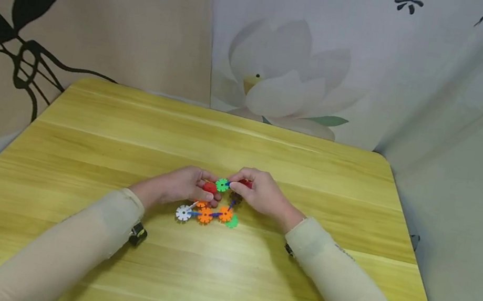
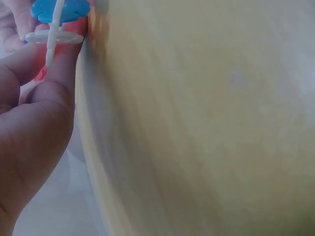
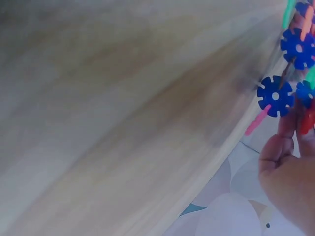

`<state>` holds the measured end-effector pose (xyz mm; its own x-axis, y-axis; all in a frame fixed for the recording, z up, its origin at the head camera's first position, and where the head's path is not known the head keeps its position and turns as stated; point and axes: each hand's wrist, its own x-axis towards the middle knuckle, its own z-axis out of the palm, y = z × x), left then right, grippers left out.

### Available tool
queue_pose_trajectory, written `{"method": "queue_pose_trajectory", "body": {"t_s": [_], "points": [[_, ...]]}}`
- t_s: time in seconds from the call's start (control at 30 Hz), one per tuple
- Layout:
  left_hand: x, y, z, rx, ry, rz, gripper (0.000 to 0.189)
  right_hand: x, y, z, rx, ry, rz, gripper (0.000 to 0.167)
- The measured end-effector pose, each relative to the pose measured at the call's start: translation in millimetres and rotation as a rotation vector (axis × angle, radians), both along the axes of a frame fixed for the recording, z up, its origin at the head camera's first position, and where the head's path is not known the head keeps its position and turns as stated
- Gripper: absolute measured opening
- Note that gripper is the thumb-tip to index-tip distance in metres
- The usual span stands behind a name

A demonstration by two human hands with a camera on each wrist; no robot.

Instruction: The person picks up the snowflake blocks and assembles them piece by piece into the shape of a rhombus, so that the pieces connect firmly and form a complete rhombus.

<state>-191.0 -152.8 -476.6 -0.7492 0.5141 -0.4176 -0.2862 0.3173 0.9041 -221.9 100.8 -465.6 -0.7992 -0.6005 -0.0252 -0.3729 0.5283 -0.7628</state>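
Note:
A chain of notched plastic snowflake discs lies between the two hands in the head view. My left hand pinches a red disc at the chain's left side. On the right, my right hand pinches another red disc, close beside a green disc. Nearer me, a white disc and orange discs join through blue ones seen edge-on. Blue discs and a pink disc show by the right fingers in the right wrist view. A light-blue disc shows in the left wrist view.
The chain is over a wooden table with rounded far corners. Behind it hangs a pale curtain with a flower print. A second green disc sits at the chain's near right end. Both sleeved forearms reach in from the near side.

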Motion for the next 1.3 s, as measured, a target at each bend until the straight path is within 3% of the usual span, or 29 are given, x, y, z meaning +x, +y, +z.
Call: {"method": "queue_pose_trajectory", "body": {"t_s": [0.2,0.3,0.43,0.53,0.63,0.73,0.83,0.97,1.03,1.1,1.23,1.3], "points": [[1.7,-5.8,4.1,-0.014,0.030,0.004,0.057,-10.3,-5,2.9,0.087,0.089,-0.085,0.014],[3.6,-7.4,4.5,-0.018,0.018,0.003,0.061,-13.0,-10,3.4,0.194,0.194,-0.095,0.017],[4.7,-8.4,2.5,0.001,0.015,-0.003,0.062,-5.1,-17,8.5,0.306,0.308,0.082,0.030],[5.5,-9.1,3.7,-0.003,0.026,0.017,0.062,2.1,-18,13.4,0.356,0.309,0.242,0.045],[6.7,-8.0,7.6,-0.023,0.041,0.039,0.061,5.5,-11,15.4,0.423,0.326,0.309,0.053],[8.6,-4.5,12.1,-0.066,0.071,0.060,0.060,7.2,-3,12.3,0.437,0.422,0.358,0.044],[16.3,-1.2,16.9,-0.197,0.184,0.127,0.057,13.5,2,5.5,0.394,0.540,0.377,0.023],[39.2,-1.8,21.8,-0.495,0.356,0.235,0.064,31.8,7,-1.3,0.378,0.617,0.309,0.015],[52.1,-4.8,23.3,-0.591,0.368,0.274,0.072,40.9,7,-0.4,0.397,0.608,0.262,0.018],[62.3,-7.5,24.8,-0.615,0.344,0.297,0.076,45.4,4,3.6,0.399,0.569,0.207,0.023],[70.1,-9.8,27.4,-0.534,0.263,0.337,0.070,37.1,-15,13.7,0.338,0.342,0.061,0.033],[68.6,-9.4,26.2,-0.432,0.178,0.372,0.064,28.4,-27,15.2,0.307,0.183,0.010,0.037]]}}
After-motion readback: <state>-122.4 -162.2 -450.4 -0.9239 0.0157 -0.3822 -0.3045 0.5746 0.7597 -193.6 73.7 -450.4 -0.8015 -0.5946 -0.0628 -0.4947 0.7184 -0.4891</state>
